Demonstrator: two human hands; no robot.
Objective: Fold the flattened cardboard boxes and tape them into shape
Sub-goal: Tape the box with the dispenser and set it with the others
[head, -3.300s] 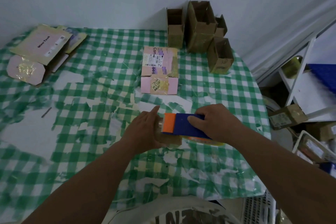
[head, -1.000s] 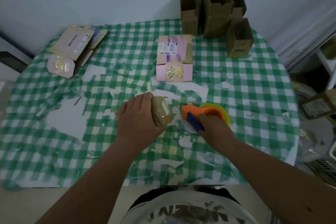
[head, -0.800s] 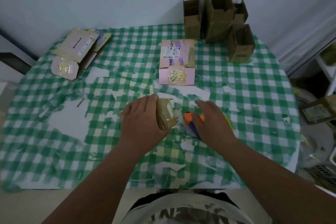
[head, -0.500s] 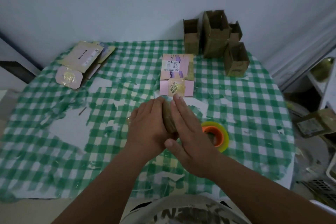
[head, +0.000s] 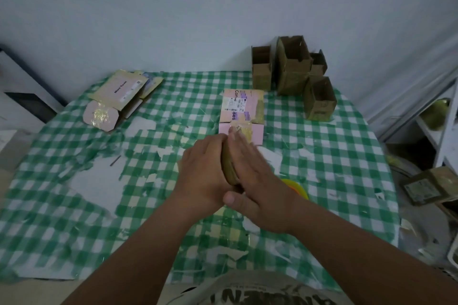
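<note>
Small brown box sandwiched between left hand and right hand.

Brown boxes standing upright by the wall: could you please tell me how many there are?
4: far-left one, tallest, small one behind, nearest one. Others may hide behind them.

Open tablecloth lies at nine o'clock. At twelve the pink box blocks; upright brown boxes at one, tape roll at four.
</note>
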